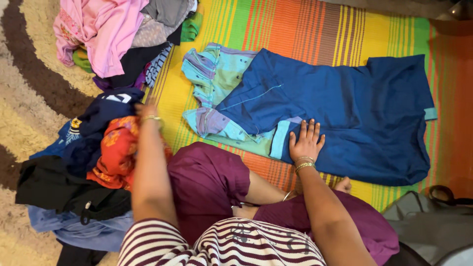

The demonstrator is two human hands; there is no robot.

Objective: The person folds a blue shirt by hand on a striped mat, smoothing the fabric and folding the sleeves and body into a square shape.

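Blue cotton garment (345,113) lies flattened and roughly rectangular on the striped woven mat (305,29). Right hand (306,140) presses on its near edge, fingers spread wide. Left hand (148,112), left of the garment, reaches into a crumpled clothes heap (93,148); its grip cannot be told.

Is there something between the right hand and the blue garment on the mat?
No. The right hand lies flat, directly on the blue garment, fingers spread, with nothing visible between them. The left hand is at the pile of clothes, mostly hidden there.
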